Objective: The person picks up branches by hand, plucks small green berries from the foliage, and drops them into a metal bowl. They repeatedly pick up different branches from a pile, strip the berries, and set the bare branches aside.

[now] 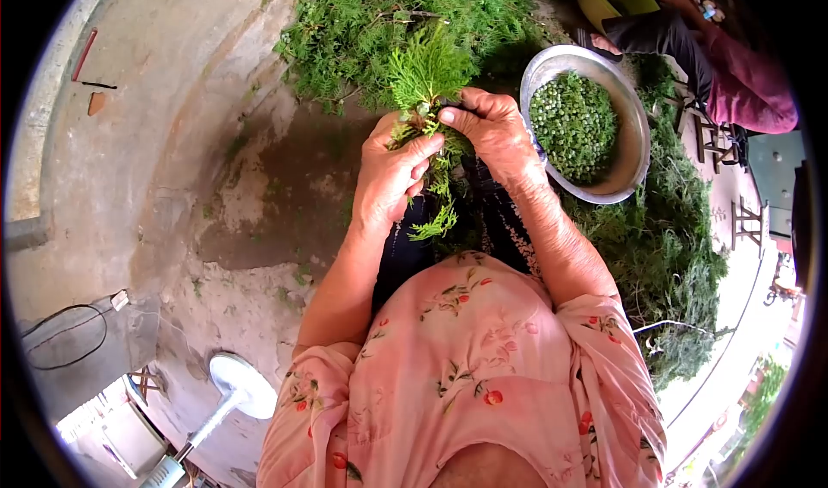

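A green conifer sprig [429, 70] with flat, scaly leaves is held between my two hands above my lap. My left hand [390, 167] is closed on its lower part, thumb and fingers pinching near a pale round cone. My right hand [493, 133] pinches the same sprig close by, thumb pointing toward the left thumb. Part of the sprig hangs below the hands. Just right of my right hand stands a metal basin [634, 147] holding many small pale-green cones [573, 126] mixed with leaf bits.
A heap of cut conifer branches [362, 31] lies ahead, and more branches [664, 255] spread along the right. Another person in a maroon top [750, 83] sits at upper right near a yellow-green tub [608, 1]. A white fan [246, 384] stands at lower left.
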